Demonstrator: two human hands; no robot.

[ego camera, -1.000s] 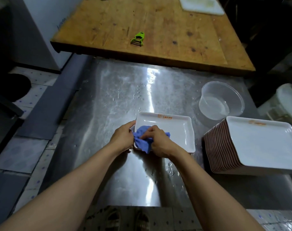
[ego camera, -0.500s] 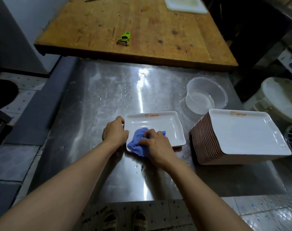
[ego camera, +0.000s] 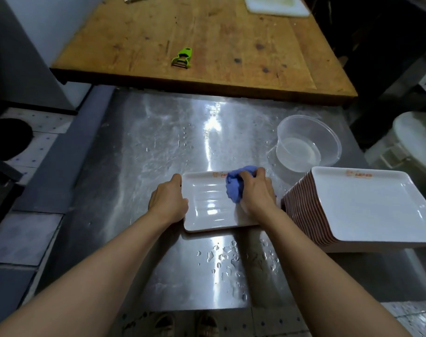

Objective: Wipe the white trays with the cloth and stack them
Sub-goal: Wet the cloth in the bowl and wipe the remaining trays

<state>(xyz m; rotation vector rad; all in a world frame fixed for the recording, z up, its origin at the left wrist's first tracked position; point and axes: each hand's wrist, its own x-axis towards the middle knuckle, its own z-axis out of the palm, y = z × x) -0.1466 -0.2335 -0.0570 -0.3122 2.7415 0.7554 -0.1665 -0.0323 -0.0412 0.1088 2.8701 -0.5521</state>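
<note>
1. A single white tray (ego camera: 208,203) lay flat on the stainless steel table (ego camera: 139,166), in front of the person and near the table's middle. Its inner face was glossy, and an orange mark showed on its far rim.

2. The left hand (ego camera: 168,203) rested on the tray's left edge, fingers curled down over the rim and thumb toward the far corner, closed against the tray.

3. The right hand (ego camera: 255,193) was closed around a bunched blue cloth (ego camera: 233,184) and pressed it onto the tray's far right portion. The cloth protruded from the hand on the left and far sides and partly covered the orange mark.

4. A stack of white trays (ego camera: 357,205) stood just to the right of the single tray, leaning slightly, with brown edges showing along its left side. The gap between stack and tray was narrow; contact could not be determined.

5. A clear plastic tub (ego camera: 306,144) holding some liquid stood behind the stack and the single tray, toward the right.

6. Water droplets (ego camera: 229,259) lay on the steel surface nearer the person than the tray.

7. A wooden worktop (ego camera: 219,45) adjoined the far side of the steel table. A green peeler (ego camera: 182,58) lay on it, well apart from the trays.
</note>
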